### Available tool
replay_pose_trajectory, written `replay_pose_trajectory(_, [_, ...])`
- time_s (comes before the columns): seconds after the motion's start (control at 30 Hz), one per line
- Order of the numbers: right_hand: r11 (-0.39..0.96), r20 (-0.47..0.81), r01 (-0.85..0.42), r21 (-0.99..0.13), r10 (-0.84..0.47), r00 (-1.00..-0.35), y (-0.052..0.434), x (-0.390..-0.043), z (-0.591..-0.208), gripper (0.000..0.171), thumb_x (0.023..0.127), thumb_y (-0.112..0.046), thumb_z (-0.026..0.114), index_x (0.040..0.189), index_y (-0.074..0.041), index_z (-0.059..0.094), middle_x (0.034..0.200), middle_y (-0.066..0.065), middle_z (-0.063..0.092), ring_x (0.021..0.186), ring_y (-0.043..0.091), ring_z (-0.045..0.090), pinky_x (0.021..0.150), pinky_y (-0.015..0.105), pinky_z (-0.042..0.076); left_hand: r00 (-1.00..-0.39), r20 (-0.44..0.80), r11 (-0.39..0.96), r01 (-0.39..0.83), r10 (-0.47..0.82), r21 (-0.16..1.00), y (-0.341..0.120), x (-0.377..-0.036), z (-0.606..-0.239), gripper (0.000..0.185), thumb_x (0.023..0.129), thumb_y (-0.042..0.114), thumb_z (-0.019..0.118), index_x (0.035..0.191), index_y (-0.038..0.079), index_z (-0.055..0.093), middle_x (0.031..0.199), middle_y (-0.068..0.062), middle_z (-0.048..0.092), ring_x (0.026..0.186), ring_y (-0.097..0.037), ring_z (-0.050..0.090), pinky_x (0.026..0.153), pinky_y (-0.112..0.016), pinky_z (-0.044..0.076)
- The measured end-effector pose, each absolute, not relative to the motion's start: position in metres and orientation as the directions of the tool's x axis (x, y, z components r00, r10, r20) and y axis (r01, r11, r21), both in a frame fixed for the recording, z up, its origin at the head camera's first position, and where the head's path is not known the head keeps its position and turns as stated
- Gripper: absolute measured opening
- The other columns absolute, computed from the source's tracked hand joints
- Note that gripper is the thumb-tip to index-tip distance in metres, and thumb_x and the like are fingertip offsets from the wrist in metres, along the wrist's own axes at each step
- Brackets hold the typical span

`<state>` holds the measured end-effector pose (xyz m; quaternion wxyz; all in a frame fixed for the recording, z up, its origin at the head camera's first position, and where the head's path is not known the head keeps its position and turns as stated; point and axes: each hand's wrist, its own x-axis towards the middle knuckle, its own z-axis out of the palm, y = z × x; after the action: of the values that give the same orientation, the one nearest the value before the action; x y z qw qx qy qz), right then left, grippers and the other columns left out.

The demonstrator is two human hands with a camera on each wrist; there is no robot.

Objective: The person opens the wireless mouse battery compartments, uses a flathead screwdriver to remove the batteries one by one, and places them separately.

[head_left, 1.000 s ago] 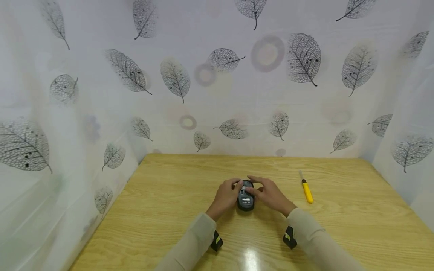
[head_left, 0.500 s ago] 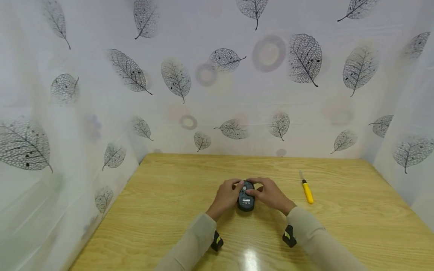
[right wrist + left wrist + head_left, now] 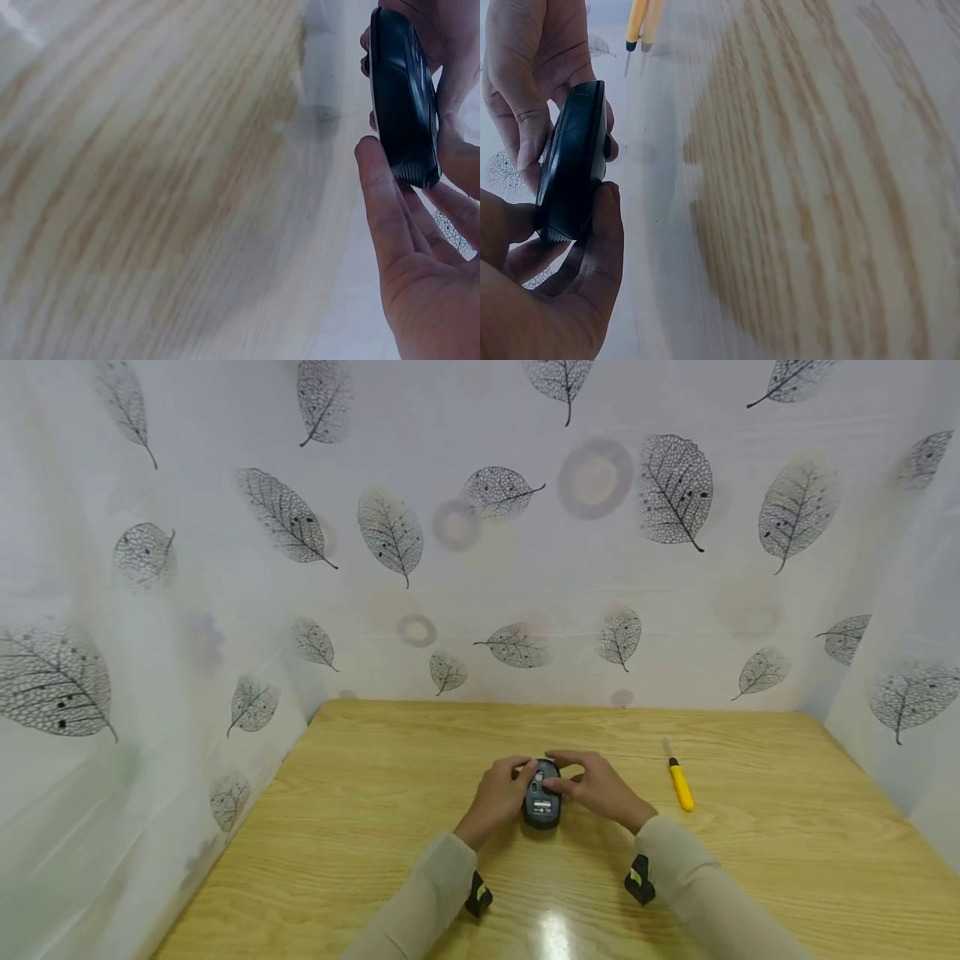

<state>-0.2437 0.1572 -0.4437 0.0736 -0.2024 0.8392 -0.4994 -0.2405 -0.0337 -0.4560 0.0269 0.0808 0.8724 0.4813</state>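
Wooden table (image 3: 375,827): both hands' fingers (image 3: 525,770) grasp an upturned mouse (image 3: 543,793), long axis pointing away.

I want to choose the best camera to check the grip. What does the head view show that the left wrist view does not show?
Only the head view shows the mouse's underside with its label, both sleeves and the patterned curtain. Only the left wrist view shows the mouse's thin side edge lifted off the table. Both show the left hand and right hand holding the mouse, and the yellow tool.
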Motion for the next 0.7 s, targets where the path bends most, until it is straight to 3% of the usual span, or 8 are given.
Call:
replay_pose_trajectory(0.27, [0.395, 0.087, -0.265, -0.88, -0.415, -0.906, 0.1584, -0.2444, -0.4447, 0.045, 0.097, -0.009, 0.07, 0.137, 0.008, 0.057, 0.135, 0.029, 0.059, 0.094, 0.028, 0.073, 0.072, 0.037, 0.063, -0.986, -0.008, 0.516, 0.081, 0.168, 0.853, -0.0332, -0.2384, -0.4537, 0.041, 0.106, 0.038, 0.053, 0.131, 0.007, 0.066, 0.125, -0.009, 0.067, 0.107, -0.021, 0.065, 0.089, -0.041, 0.057])
replay_pose_trajectory(0.47, [0.394, 0.087, -0.244, -0.886, -0.375, -0.923, 0.1604, -0.244, -0.4439, 0.043, 0.096, -0.006, 0.069, 0.136, 0.008, 0.059, 0.132, 0.028, 0.06, 0.091, 0.028, 0.074, 0.071, 0.038, 0.063, -0.972, -0.086, 0.426, 0.016, 0.221, 0.904, -0.0361, -0.237, -0.4544, 0.048, 0.101, 0.035, 0.065, 0.136, 0.003, 0.061, 0.128, -0.014, 0.065, 0.115, -0.027, 0.064, 0.095, -0.045, 0.056])
replay_pose_trajectory(0.7, [0.376, 0.078, -0.228, -0.898, -0.373, -0.924, 0.1614, -0.2442, -0.4438, 0.042, 0.097, -0.005, 0.068, 0.136, 0.008, 0.058, 0.131, 0.027, 0.061, 0.091, 0.028, 0.073, 0.072, 0.04, 0.063, -0.942, -0.157, 0.302, -0.063, 0.297, 0.951, -0.0421, -0.2339, -0.4551, 0.063, 0.089, 0.022, 0.08, 0.144, 0.006, 0.053, 0.114, -0.015, 0.069, 0.101, -0.023, 0.068, 0.088, -0.042, 0.058])
